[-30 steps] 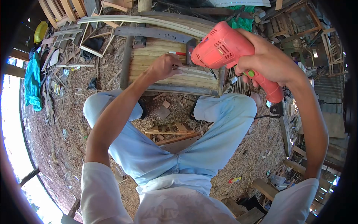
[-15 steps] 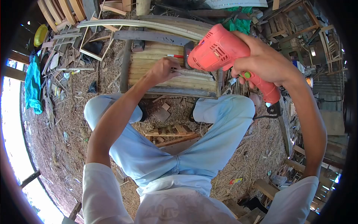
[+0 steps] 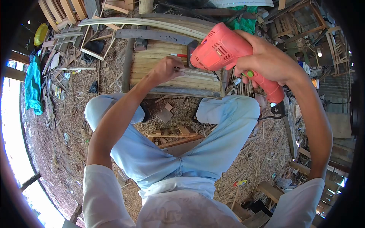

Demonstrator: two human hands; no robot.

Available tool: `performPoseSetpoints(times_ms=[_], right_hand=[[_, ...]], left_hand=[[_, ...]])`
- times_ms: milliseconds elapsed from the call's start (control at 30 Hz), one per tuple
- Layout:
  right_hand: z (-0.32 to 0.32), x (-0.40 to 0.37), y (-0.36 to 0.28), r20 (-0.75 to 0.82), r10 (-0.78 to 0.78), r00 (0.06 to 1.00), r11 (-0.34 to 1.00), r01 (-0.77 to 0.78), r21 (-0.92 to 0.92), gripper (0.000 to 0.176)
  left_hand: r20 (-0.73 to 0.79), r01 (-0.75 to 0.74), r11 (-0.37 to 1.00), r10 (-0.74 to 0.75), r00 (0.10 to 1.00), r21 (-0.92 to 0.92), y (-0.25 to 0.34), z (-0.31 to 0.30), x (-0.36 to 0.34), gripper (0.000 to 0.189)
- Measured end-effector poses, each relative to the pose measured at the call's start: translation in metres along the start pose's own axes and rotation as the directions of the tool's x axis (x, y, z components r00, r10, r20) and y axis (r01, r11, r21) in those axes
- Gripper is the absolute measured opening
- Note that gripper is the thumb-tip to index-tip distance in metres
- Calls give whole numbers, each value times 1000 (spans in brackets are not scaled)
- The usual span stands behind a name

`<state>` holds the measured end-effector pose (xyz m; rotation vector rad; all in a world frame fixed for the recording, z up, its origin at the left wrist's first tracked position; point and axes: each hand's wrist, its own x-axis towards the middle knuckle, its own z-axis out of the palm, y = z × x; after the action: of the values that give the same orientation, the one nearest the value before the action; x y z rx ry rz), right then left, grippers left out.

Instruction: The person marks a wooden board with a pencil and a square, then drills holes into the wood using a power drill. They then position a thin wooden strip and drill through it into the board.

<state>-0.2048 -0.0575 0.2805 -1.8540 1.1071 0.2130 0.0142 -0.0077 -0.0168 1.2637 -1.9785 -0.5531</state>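
My right hand [image 3: 262,59] is wrapped round the handle of a red power drill [image 3: 220,49], which has a green button. The drill points left and down over a low slatted wooden bench [image 3: 150,62], its nose beside a dark upright block [image 3: 192,53]. The bit is hidden from view. My left hand [image 3: 166,71] is closed over the bench slats, its fingers pinching the end of what looks like a thin pale wooden strip [image 3: 201,74]. A red and white pencil-like stick [image 3: 178,55] lies just beyond those fingers.
A grey curved board [image 3: 156,36] and a long pale strip [image 3: 148,23] cross the bench's far side. The drill's black cord [image 3: 272,117] hangs by my right knee. Wood offcuts [image 3: 173,135] and shavings cover the ground. A teal plastic sheet [image 3: 33,87] hangs at left.
The drill and my right hand have shifted very slightly to the left and up. My left hand stays almost in place.
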Motion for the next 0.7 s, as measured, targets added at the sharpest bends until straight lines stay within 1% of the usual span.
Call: performPoseSetpoints(times_ms=[167,233,300,367,467,567,700], right_hand=[[0,0,-2,0,-4,1000,1000,4,-23,74],[-1,-1,-2,7,1,1000,999,-1,-33,74],[-1,-1,-2,6,-3,1000,1000,3,-19,74],[-1,-1,-1,15,-1,1000,1000,1,-8,74],[-2,0,0,18,3,1000,1000,-3,-2,74],[-3,1,2,24,-9,1000,1000,9,-8,74],[-4,5,3,49,-20,999,999,22,-37,73]], left_hand=[[2,37,999,-37,999,10,-1,2,0,24],[-1,31,999,-31,1000,10,-2,2,0,23],[-3,28,1000,-28,1000,9,-1,1,0,23],[32,46,999,-46,998,11,2,-1,2,23],[13,53,999,-53,999,-6,2,0,1,22],[-22,9,1000,-9,1000,-6,1,1,0,22],[-7,18,1000,-18,1000,-2,2,0,0,22]])
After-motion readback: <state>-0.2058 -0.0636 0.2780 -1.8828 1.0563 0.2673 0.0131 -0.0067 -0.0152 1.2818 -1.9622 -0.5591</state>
